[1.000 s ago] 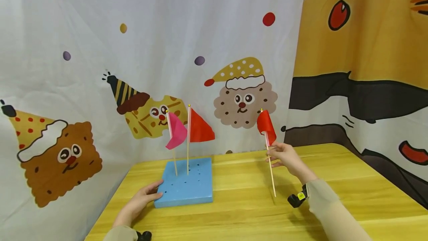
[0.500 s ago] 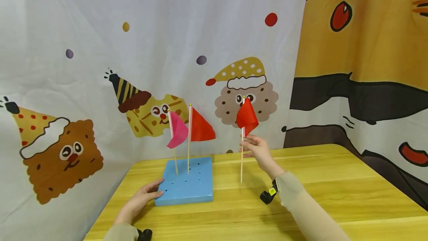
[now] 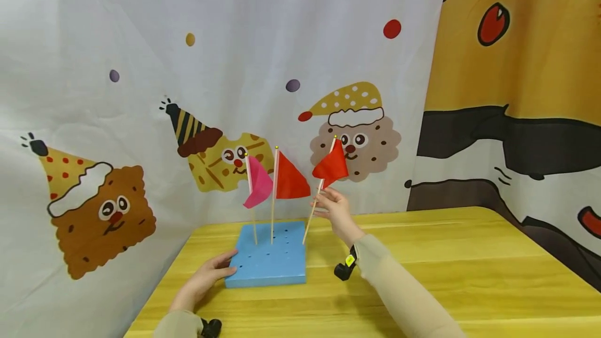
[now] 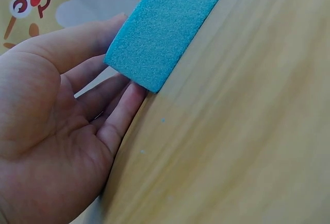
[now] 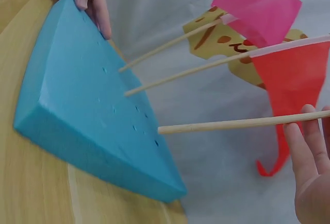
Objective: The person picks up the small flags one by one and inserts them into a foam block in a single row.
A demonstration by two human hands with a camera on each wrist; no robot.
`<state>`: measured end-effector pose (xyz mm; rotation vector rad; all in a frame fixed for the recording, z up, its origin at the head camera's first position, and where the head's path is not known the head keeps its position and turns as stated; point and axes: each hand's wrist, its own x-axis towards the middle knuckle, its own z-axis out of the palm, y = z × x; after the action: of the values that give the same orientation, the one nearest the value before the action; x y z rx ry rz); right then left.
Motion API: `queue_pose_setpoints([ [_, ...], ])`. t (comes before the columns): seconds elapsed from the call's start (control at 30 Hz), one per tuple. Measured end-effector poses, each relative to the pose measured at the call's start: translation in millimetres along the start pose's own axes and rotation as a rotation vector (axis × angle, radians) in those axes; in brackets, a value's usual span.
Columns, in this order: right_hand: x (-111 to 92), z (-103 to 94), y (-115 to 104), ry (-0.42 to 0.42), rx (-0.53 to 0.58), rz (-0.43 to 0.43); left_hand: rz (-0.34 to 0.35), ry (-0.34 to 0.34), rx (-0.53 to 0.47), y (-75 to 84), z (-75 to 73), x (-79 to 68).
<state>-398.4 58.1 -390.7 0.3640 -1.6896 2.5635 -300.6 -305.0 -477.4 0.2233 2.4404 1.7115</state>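
Observation:
My right hand (image 3: 335,210) pinches the stick of a red flag (image 3: 332,165) between thumb and fingertips. The flag leans, its top to the right. Its bare lower tip overlaps the right edge of a blue foam block (image 3: 267,270) in the head view. In the right wrist view the stick (image 5: 221,126) ends in front of the block's holes. A pink flag (image 3: 259,184) and a second red flag (image 3: 290,179) stand upright in the block. At the block's left edge, my left hand (image 3: 206,275) rests with relaxed fingers; its fingertips touch the foam (image 4: 160,33).
The block lies on a yellow wood-grain table (image 3: 436,260). Several small holes dot its top. Behind the table hangs a white curtain (image 3: 253,30) with cartoon prints, and a yellow printed one (image 3: 530,61) is at the right.
My right hand has carried the red flag leftward from over the bare table to the block's right edge, and the stick now tilts the other way. The left hand stays at the block.

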Motion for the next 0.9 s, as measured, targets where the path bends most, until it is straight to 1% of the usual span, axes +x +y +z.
queue_pose_setpoints([
  [0.1, 6, 8.6, 6, -0.014, 0.021, -0.001, 0.011, -0.004, -0.011, 0.3, 1.4, 1.1],
  [0.17, 10, 14.6, 10, -0.03, 0.014, -0.001, 0.013, 0.0, -0.024, 0.5, 2.2, 1.0],
  [0.3, 15, 26.9, 16, -0.062, 0.013, 0.011, 0.004, 0.011, -0.035, 0.0, 2.0, 0.1],
  [0.47, 18, 38.0, 23, -0.048, 0.008, 0.007, -0.001, 0.002, -0.035, 0.8, 0.7, 0.5],
  [0.73, 23, 44.8, 33, -0.032, 0.022, 0.032, 0.007, -0.001, -0.024, 2.9, 1.0, 0.8],
  [0.9, 25, 45.2, 38, -0.038, 0.0, 0.05, 0.016, 0.009, -0.029, 1.8, 0.9, -1.3],
])
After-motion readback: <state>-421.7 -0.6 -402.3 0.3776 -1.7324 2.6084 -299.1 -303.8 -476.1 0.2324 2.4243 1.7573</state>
